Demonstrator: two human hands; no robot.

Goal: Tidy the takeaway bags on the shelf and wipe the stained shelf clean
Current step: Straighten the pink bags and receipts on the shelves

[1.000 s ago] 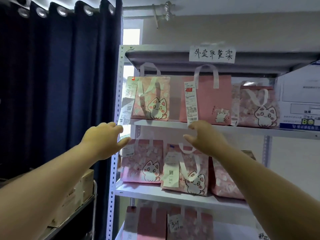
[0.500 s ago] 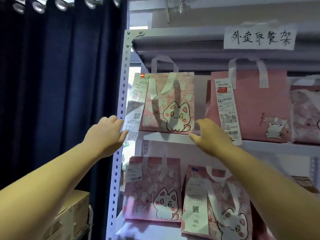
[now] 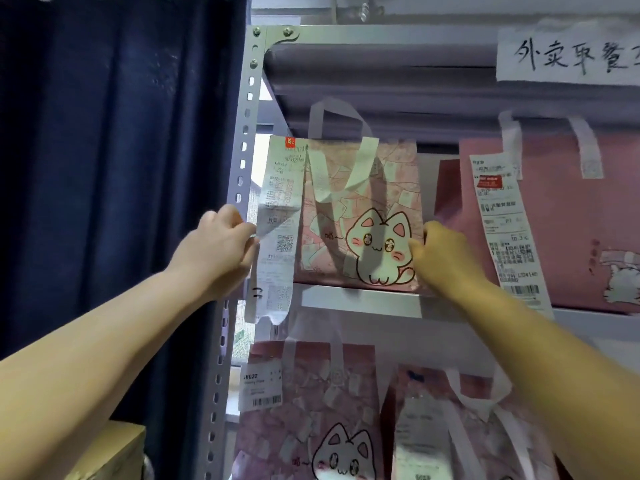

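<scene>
Both hands have risen from the lip of the shelf and closed in on the bag over the last half second, and the view has drawn nearer; so, by my reading, tidying starts with this bag, and wiping must wait until the board under it is bare; left hand, fingers curled, pinches the receipt at its 9 o'clock edge, though whether it also catches the bag's side behind is hidden; right hand is curled round the bag's 3 o'clock edge, low down; the bag stands upright at the shelf's 9 o'clock end, its bottom resting on the board; a plain bag stands just apart at 3 o'clock; no cloth is in view.
</scene>
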